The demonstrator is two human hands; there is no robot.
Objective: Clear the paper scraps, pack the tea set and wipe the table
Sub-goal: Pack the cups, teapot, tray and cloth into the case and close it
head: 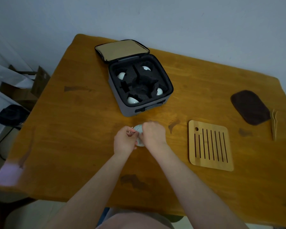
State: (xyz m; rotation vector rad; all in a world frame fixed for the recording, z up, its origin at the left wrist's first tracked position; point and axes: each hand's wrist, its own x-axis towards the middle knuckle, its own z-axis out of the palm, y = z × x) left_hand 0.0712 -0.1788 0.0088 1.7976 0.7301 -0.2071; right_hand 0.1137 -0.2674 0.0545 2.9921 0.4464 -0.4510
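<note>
You are packing the tea set, left hand (125, 141) and right hand (153, 134) both clasping the white vessel (137, 128) just in front of the case (127, 111), likely needing a gentle lift into its centre slot (141, 88).

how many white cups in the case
4 cups, one per corner of the case: far left, far right, near right, near left. The white piece between left hand and right hand is outside it.

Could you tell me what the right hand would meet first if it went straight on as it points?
Beyond the white teaware piece it grips, the right hand would probably meet the front wall of the grey case.
</note>
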